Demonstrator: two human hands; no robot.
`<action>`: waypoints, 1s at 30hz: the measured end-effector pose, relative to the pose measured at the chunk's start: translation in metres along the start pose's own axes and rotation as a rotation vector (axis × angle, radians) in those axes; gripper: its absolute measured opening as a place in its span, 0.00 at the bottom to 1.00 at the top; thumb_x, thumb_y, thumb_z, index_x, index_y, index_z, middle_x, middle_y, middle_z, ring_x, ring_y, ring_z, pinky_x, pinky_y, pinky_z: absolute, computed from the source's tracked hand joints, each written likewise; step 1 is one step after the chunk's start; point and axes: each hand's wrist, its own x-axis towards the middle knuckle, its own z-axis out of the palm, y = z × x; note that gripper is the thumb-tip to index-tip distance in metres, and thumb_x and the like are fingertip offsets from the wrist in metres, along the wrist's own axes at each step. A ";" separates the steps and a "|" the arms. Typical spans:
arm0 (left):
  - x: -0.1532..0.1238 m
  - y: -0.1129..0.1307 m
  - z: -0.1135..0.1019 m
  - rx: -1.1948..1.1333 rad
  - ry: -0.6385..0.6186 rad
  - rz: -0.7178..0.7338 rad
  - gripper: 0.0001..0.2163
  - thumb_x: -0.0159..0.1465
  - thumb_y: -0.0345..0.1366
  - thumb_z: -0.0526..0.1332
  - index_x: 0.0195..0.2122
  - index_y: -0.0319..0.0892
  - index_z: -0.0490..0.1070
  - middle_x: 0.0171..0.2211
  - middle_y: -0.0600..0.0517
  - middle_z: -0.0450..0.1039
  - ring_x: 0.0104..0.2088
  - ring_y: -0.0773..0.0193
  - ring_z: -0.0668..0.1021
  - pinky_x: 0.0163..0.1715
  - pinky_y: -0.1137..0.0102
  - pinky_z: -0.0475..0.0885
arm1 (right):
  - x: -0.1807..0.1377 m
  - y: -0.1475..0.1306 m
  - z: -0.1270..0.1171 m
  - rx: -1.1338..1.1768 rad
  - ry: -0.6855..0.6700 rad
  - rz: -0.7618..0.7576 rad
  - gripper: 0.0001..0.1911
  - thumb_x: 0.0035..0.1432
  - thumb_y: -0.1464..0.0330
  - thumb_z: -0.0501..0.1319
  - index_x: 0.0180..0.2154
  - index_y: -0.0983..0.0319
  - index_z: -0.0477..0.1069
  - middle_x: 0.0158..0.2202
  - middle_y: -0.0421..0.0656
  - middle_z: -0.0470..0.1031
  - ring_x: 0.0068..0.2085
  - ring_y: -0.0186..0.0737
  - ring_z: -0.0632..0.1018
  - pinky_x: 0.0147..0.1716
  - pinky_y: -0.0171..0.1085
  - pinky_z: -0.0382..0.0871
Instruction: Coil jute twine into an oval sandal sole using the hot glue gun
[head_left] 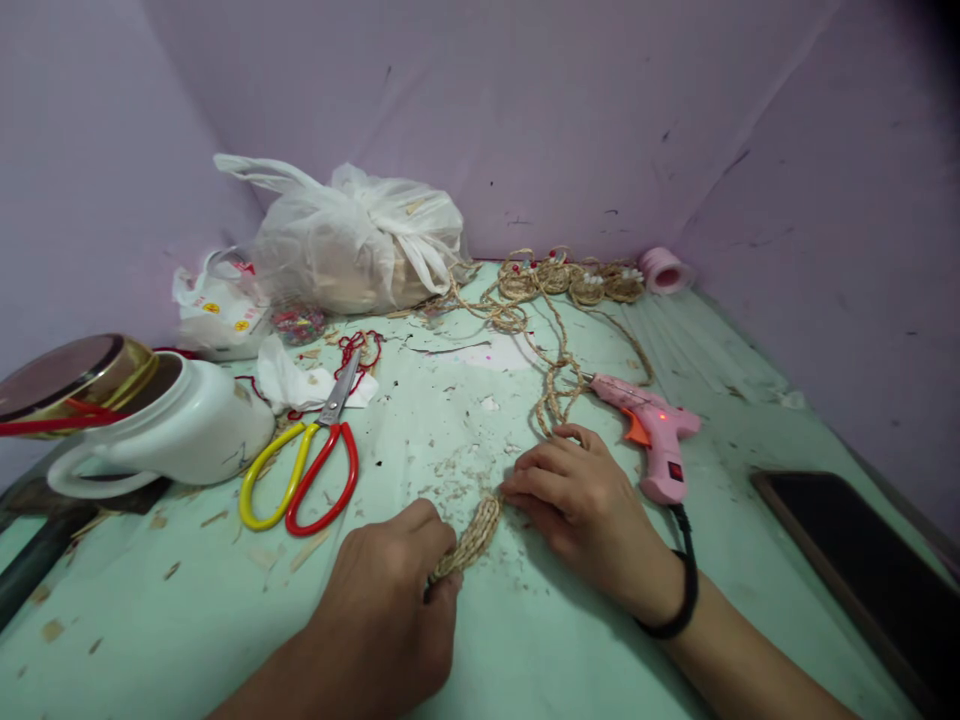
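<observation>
Pinching a curved braided straw piece (pixel 477 535), lower centre: left hand (pixel 394 590), fingers closed on its lower end. Right hand (pixel 581 505): fingers curling together beside its upper tip, grip unclear. Knotted translucent plastic bag (pixel 337 240), upper left: is holding pale tan material. White handled jug (pixel 214 420), left: is lying sideways, contents hidden.

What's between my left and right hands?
In the head view, a curved bundle of straw-coloured braid, gripped by your left hand, its far end close to your right hand.
</observation>
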 end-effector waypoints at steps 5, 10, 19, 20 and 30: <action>0.000 0.000 -0.002 0.030 -0.009 -0.001 0.04 0.55 0.31 0.54 0.25 0.43 0.65 0.28 0.52 0.68 0.27 0.63 0.72 0.26 0.68 0.62 | 0.002 -0.002 0.000 -0.007 -0.019 0.009 0.10 0.59 0.74 0.56 0.30 0.60 0.75 0.29 0.41 0.77 0.32 0.38 0.74 0.47 0.47 0.58; 0.000 -0.001 -0.005 0.037 -0.013 0.068 0.05 0.56 0.31 0.53 0.27 0.42 0.67 0.28 0.51 0.68 0.27 0.63 0.72 0.26 0.68 0.63 | -0.004 -0.001 -0.007 0.006 -0.059 -0.034 0.11 0.57 0.77 0.55 0.36 0.61 0.74 0.33 0.42 0.77 0.35 0.39 0.75 0.52 0.52 0.55; 0.009 0.003 -0.014 0.047 -0.094 0.163 0.05 0.50 0.27 0.54 0.26 0.42 0.67 0.30 0.51 0.67 0.30 0.62 0.73 0.29 0.69 0.65 | -0.016 -0.007 -0.024 0.050 -0.245 -0.049 0.13 0.54 0.75 0.58 0.42 0.59 0.73 0.34 0.41 0.75 0.37 0.40 0.74 0.56 0.55 0.49; 0.010 0.004 -0.014 0.053 -0.099 0.159 0.05 0.50 0.27 0.54 0.26 0.42 0.67 0.31 0.51 0.68 0.30 0.63 0.73 0.29 0.69 0.65 | -0.017 -0.008 -0.023 0.052 -0.235 -0.049 0.13 0.54 0.72 0.60 0.43 0.59 0.72 0.35 0.42 0.75 0.38 0.41 0.74 0.56 0.55 0.49; 0.005 0.009 -0.018 0.137 -0.045 0.183 0.08 0.54 0.35 0.57 0.35 0.42 0.69 0.35 0.49 0.68 0.34 0.57 0.73 0.32 0.64 0.67 | -0.013 -0.024 -0.011 0.033 -0.150 -0.095 0.06 0.54 0.74 0.59 0.29 0.60 0.73 0.29 0.39 0.75 0.33 0.38 0.72 0.55 0.53 0.50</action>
